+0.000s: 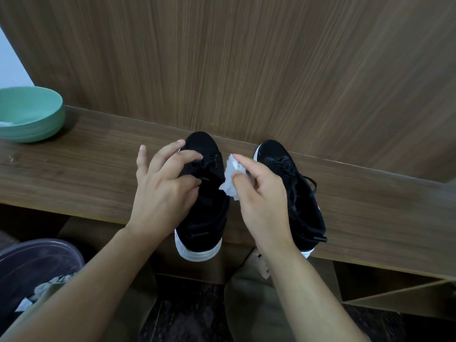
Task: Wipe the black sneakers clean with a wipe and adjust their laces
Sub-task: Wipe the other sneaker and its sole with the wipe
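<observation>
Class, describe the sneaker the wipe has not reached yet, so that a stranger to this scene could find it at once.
Start at the long wooden ledge in front of the panelled wall. Two black sneakers stand on it side by side, toes to the wall. Take the right sneaker, beyond the right hand that pinches the white wipe: its laces trail loose over its outer side, and no hand rests on it.
</observation>
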Available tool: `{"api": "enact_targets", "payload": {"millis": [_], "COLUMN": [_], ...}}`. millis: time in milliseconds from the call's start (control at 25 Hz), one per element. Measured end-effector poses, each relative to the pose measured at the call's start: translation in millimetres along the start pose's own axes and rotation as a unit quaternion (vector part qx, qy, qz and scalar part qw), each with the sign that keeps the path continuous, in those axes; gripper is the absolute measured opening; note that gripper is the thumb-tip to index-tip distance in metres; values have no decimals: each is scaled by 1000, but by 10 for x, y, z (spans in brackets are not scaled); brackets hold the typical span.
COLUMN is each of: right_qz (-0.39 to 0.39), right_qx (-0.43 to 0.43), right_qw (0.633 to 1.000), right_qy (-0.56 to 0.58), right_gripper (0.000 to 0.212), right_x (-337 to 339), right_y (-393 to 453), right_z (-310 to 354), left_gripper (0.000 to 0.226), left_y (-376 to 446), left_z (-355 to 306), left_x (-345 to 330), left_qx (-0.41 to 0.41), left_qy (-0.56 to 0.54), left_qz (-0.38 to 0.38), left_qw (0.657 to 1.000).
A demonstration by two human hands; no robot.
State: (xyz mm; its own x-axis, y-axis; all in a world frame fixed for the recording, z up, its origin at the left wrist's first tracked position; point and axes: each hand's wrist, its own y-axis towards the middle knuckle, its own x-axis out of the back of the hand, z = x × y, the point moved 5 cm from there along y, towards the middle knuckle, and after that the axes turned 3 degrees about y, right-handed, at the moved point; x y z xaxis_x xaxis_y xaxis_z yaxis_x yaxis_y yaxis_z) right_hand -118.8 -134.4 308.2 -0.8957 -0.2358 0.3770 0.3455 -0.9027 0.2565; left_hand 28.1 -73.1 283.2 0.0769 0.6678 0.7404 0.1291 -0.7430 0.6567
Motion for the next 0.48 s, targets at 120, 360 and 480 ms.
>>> {"api": "enact_targets", "payload": {"millis": [120, 360, 480], "right_qz": [-3, -8, -11], "right_qx": [22, 196, 177], "right_qw": [1000, 952, 941], "right_qy": [-19, -237, -289], "right_gripper": [35, 19, 12], "right_x": [-38, -398, -440], "right_y": [37, 1, 144], "right_z": [-20, 24, -18], "left_gripper": [17, 17, 19], "left_y": [-36, -67, -66], "left_z": [-29, -55, -59], "left_x": [19, 19, 14], "left_qx": [-27, -37, -40], "left_qy": [6, 9, 15], "left_qz": [-77, -138, -141], "left_qw": [997, 990, 989]}}
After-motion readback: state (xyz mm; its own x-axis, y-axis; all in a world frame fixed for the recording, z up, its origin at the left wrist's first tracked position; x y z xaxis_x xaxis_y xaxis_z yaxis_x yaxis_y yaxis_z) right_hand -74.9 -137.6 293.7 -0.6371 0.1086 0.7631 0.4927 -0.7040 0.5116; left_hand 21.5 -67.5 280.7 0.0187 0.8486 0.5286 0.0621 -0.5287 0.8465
